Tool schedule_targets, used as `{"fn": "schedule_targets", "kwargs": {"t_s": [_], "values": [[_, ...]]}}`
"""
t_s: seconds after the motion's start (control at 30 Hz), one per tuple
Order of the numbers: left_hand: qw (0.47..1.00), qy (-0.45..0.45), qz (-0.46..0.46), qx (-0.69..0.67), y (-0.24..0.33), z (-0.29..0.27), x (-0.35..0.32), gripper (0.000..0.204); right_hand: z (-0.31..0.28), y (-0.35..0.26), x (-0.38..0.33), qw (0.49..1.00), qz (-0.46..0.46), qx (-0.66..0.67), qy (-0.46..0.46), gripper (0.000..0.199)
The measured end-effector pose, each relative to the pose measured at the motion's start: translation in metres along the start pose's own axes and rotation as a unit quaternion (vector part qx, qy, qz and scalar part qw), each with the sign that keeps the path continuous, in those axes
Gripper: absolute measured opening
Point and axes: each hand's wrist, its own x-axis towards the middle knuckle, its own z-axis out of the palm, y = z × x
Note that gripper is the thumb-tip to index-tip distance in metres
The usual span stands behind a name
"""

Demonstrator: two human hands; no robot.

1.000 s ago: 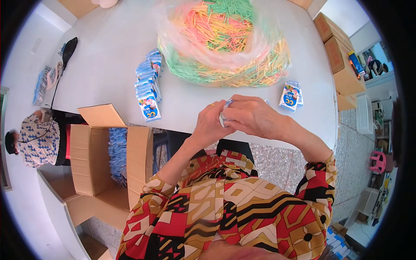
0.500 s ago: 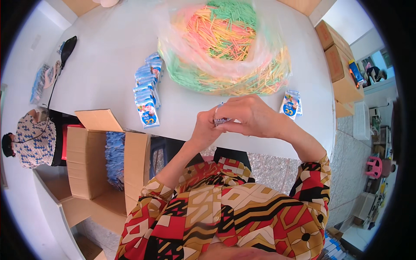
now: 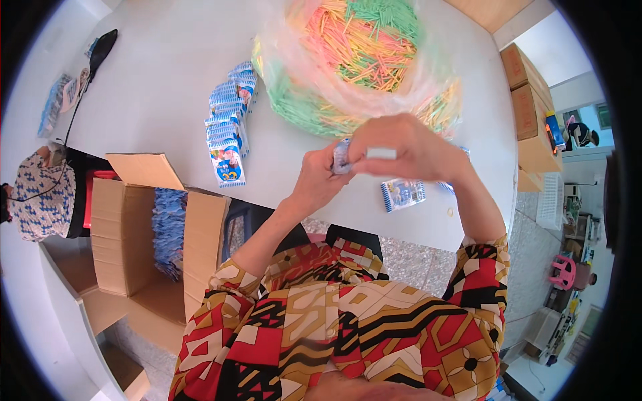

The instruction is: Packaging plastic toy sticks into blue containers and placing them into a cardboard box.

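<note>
1. Blue and white, the small packet (image 3: pixel 342 157) sits between the two hands, over the near part of the table (image 3: pixel 160 100); whether it is one packet or several pressed together, I can't make out
2. The left hand (image 3: pixel 319 179) has its thumb and fingers closed on the packet's left side, with no gap that I can see
3. The right hand (image 3: pixel 404 146) arches in from the other side, thumb and fingers curled into a loop with a gap in the middle; the tips come right up to the packet, but I can't tell whether they pinch it
4. Under the right hand a loose packet (image 3: pixel 403 194) lies on the tabletop, and a tan ring (image 3: pixel 450 212) lies near the wrist
5. Over to the left, overlapping packets (image 3: pixel 227 164) make a row running away from the person
6. Beyond the hands slumps a big clear bag (image 3: pixel 294 110) full of thin sticks (image 3: pixel 364 57) in green, pink and yellow
7. By the table's near left edge, an open cardboard box (image 3: pixel 204 240) holds a blue pile (image 3: pixel 168 230); past it is a co-worker (image 3: pixel 47 200) in a patterned top
8. Cartons (image 3: pixel 531 127) are stacked at the right, with a pink stool (image 3: pixel 563 272) on the floor
</note>
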Motion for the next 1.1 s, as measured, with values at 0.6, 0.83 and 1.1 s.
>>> {"fn": "schedule_targets", "kwargs": {"t_s": [0.6, 0.83, 1.1], "values": [[0.998, -0.006, -0.063, -0.014, -0.008, -0.006, -0.007, 0.017, -0.137, 0.308, 0.054, 0.851, 0.385, -0.286, 0.214, 0.044], [0.998, -0.001, -0.065, -0.012, -0.018, -0.011, -0.013, 0.016, -0.126, 0.29, 0.103, 0.807, 0.455, -0.36, 0.109, 0.064], [0.998, 0.006, -0.063, -0.015, -0.023, -0.016, -0.017, 0.014, -0.12, 0.297, 0.117, 0.814, 0.442, -0.364, 0.097, 0.044]]}}
